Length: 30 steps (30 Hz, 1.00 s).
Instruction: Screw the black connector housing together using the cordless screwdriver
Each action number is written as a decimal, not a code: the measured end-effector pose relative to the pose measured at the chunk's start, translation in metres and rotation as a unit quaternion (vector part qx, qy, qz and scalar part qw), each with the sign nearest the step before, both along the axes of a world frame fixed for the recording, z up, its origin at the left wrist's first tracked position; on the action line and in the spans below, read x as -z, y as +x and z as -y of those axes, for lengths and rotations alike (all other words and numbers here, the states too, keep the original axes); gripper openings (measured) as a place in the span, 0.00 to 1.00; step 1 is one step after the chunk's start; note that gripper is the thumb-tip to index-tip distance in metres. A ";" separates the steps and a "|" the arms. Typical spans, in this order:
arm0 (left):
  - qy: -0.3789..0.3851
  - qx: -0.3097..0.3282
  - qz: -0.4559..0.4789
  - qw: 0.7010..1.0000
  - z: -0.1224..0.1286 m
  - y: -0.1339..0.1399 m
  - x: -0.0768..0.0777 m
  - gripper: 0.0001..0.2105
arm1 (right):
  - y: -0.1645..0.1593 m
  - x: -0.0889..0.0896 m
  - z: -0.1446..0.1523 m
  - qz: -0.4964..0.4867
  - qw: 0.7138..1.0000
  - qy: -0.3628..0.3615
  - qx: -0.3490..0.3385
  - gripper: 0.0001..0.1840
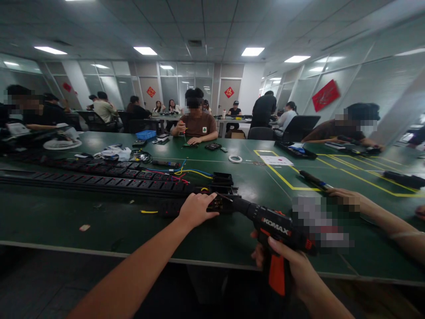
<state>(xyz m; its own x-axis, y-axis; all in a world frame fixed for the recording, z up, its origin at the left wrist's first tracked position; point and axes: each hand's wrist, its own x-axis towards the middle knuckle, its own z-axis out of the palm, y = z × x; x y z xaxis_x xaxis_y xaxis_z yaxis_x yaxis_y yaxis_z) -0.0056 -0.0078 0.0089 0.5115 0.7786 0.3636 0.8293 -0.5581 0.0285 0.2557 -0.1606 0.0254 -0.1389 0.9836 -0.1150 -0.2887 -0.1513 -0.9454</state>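
Observation:
My right hand (292,261) is wrapped round the grip of a black and orange cordless drill (275,226) marked KOMAX. The drill points left, its thin bit reaching the end of a long black power strip (109,184). My left hand (197,210) grips the strip near that end, thumb stretched to the right and some fingers hidden behind. Beside the fingertips, small brass-coloured parts (217,203) show inside the open end. Blue, yellow and red wires (191,173) run along the strip to a black end piece (222,178).
At right, another person's hand (345,198) holds a screwdriver (312,179). Across the green table (245,186), a person (199,124) works on a small board. A white roll of tape (235,158), a blue tray (146,134) and a yellow wire scrap (149,212) lie about.

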 end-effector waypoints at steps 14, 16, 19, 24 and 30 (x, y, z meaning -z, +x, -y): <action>-0.089 -0.076 0.041 0.992 -0.016 -0.005 -0.036 0.29 | -0.005 0.016 -0.037 -0.048 0.998 0.009 -0.031 0.20; -0.095 -0.076 0.044 0.992 -0.013 -0.006 -0.035 0.28 | -0.004 0.017 -0.039 -0.053 0.998 0.005 -0.045 0.20; -0.123 -0.083 0.033 0.988 -0.005 -0.009 -0.029 0.28 | -0.002 0.020 -0.039 -0.057 0.996 0.003 -0.066 0.21; -0.134 -0.084 0.024 0.987 0.001 -0.014 -0.021 0.31 | -0.001 0.025 -0.037 -0.037 0.995 0.015 -0.095 0.19; -0.066 -0.095 0.054 0.992 0.000 -0.017 -0.028 0.30 | -0.002 0.021 -0.035 -0.058 0.995 0.030 -0.077 0.19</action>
